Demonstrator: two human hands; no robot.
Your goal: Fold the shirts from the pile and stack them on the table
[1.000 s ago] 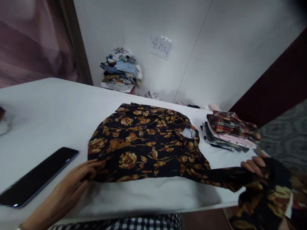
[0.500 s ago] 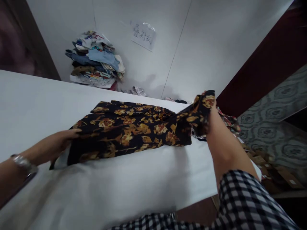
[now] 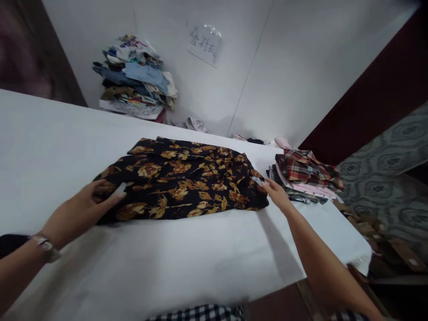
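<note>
A black garment with a yellow-brown floral print (image 3: 187, 178) lies lengthwise on the white-covered table (image 3: 200, 249). At its left end my left hand (image 3: 85, 205) rests on the cloth, thumb and fingers apart, with a small pale patch beside the thumb. My right hand (image 3: 276, 194) is at the garment's right end, its fingertips closed on the edge near a small white label (image 3: 257, 180). A silver watch or bracelet (image 3: 47, 245) is on my left wrist.
Stacked folded clothes with a red plaid shirt (image 3: 306, 169) on top sit to the right. A tall pile of clothes (image 3: 137, 82) stands at the back left. A paper sign (image 3: 203, 44) hangs on the wall. Cardboard boxes (image 3: 401, 254) lie at the lower right.
My right hand has come down and nearer, and the garment's raised right end now lies flatter. My left hand has shifted onto the cloth with its fingers spread. The plaid stack is now uncovered.
</note>
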